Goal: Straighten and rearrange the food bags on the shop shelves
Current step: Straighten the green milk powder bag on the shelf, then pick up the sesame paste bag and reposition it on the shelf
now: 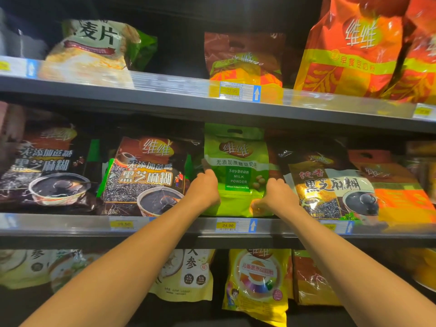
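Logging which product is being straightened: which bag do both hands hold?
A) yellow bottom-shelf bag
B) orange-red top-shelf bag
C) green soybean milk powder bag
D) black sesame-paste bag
C: the left hand and right hand grip the sides of the glossy green plastic soybean milk powder bag.

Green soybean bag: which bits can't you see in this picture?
Head view:
- Side edges of the green soybean bag: hidden under the left hand and right hand.
- Price label: small print too tiny and blurred.
- Orange bag: top cut off by the frame.
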The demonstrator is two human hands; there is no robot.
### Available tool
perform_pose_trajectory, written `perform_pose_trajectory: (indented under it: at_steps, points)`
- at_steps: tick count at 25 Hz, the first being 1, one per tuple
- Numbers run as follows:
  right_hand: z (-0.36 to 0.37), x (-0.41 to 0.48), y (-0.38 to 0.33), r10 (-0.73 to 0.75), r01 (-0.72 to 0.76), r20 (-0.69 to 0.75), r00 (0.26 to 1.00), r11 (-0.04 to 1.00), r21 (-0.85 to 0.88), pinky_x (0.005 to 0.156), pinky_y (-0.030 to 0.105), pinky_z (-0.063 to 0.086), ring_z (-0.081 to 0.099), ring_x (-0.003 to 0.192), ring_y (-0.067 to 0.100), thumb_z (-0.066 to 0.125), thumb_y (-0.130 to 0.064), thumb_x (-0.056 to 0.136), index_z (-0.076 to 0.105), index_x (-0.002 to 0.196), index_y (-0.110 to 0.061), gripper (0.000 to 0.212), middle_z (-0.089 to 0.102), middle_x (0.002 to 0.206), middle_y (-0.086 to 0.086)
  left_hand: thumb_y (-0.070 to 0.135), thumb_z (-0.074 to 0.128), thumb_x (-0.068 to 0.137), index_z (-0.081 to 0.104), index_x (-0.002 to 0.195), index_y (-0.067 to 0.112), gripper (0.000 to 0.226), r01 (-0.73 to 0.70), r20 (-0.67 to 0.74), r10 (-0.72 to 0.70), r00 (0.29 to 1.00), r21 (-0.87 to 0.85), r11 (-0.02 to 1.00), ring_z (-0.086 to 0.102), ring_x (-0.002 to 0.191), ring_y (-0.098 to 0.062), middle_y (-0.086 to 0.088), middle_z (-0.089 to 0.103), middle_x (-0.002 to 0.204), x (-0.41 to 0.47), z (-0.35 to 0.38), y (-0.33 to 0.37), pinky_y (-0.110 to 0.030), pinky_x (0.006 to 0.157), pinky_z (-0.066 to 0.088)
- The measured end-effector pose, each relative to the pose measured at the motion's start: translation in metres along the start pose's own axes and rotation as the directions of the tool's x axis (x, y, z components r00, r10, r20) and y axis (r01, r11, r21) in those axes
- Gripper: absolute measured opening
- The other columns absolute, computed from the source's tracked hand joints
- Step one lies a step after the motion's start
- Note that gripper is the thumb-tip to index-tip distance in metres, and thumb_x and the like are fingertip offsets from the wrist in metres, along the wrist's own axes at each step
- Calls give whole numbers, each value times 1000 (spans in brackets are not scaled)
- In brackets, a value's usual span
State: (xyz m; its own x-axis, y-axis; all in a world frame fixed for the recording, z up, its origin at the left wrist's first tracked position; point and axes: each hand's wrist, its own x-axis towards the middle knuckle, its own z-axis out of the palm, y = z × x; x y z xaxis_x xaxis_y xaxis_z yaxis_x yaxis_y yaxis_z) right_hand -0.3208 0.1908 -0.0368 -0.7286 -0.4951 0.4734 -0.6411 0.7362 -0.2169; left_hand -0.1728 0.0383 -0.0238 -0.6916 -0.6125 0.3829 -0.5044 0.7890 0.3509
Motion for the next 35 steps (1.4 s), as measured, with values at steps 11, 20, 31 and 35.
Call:
perform_pose_trajectory:
  at_steps: [11,20,31,35]
  points:
    - [-27,-55,11,-160,183,-193,968,977,109,100,46,50,46,133,32,70,-49,90,47,144,-19,66,49,144,7,42,64,99,47,153,26,59,-314,-310,397,864,284,906,32,152,-31,-8,39,163,-57,-15,-20,-52,116,40]
    - [-43,-159,13,-322,352,-321,891,935,39,108,44,45,43,141,21,60,-63,88,55,144,-23,69,49,151,1,68,47,96,25,163,34,78,-199,-382,350,855,383,902,11,161,-31,-6,19,173,-150,-15,-69,-59,126,22]
    - [-62,-247,-28,-369,410,-292,883,907,94,109,49,44,40,145,22,58,-67,87,51,147,-25,74,46,153,1,67,53,95,25,164,31,83,-107,-345,257,903,398,911,14,160,-33,-7,19,173,-261,-57,-108,-59,126,23]
    - [-64,-249,-55,-364,413,-296,883,902,123,115,49,40,38,146,22,59,-68,88,49,149,-25,75,45,156,0,59,56,98,21,165,29,82,-125,-343,238,909,321,939,8,161,-30,-6,14,174,-261,-80,-131,-55,128,20]
